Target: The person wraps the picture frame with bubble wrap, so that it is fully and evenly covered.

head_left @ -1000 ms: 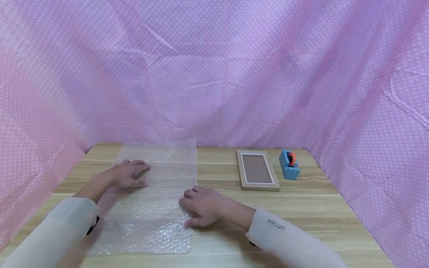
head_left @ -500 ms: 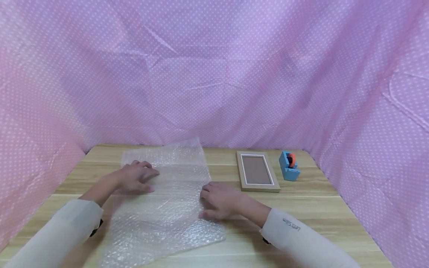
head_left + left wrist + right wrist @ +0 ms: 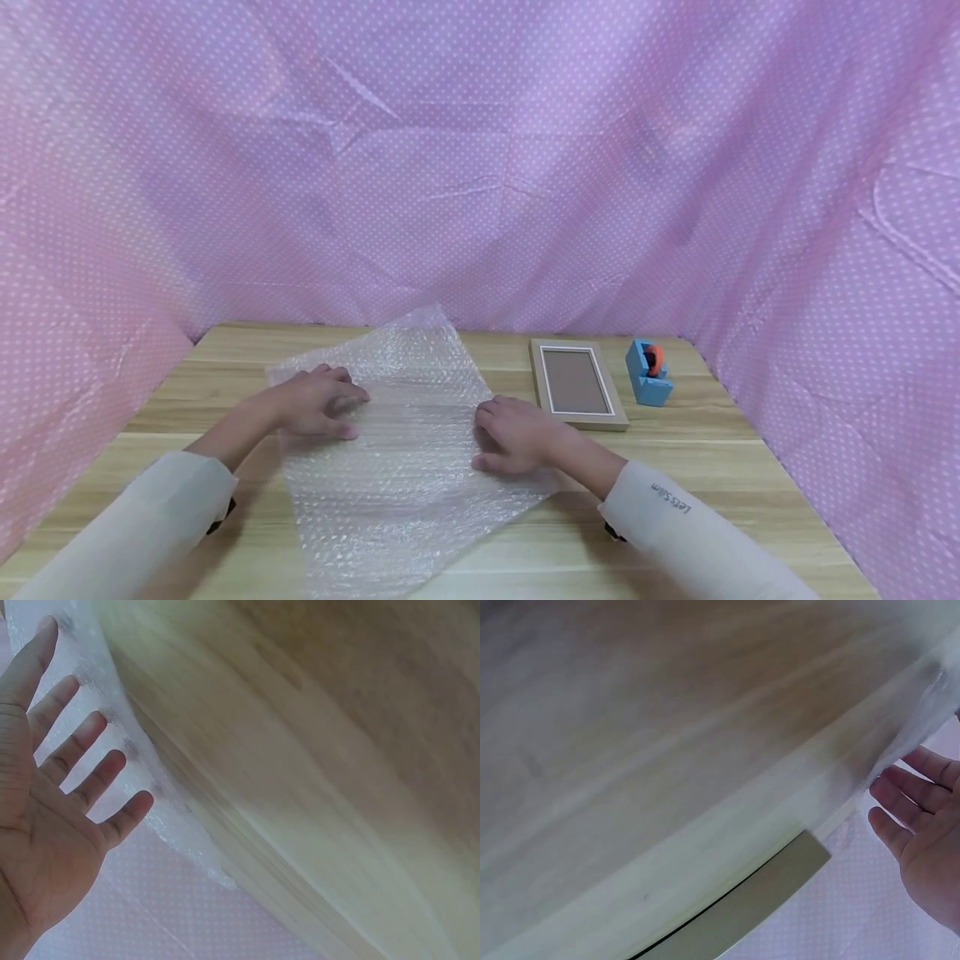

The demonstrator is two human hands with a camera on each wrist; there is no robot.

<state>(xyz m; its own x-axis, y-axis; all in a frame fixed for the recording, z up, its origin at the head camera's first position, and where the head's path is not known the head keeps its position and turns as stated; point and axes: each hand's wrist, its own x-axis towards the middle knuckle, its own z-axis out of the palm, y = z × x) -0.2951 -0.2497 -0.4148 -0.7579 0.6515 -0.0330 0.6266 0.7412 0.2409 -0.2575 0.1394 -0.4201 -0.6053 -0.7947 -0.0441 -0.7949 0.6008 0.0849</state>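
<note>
Across the wooden table [image 3: 720, 450], a sheet of clear bubble wrap [image 3: 420, 450] lies askew, one far corner reaching the table's back edge and its near end running out of the head view. On its left part rests the left hand [image 3: 318, 402], released, with fingers spread and nearly straight, their tips touching the plastic. Near the sheet's right edge the right hand [image 3: 513, 435] also rests on it, relaxed, fingers slightly bent and thumb held apart from them. Just beside that hand, farther right, a light wood picture frame [image 3: 576, 382] lies flat, its panel facing up within a white inner border. Beyond it stands a blue tape dispenser [image 3: 651, 393] with an orange roll [image 3: 655, 360]. Pink dotted cloth [image 3: 480, 225] hangs behind everything
</note>
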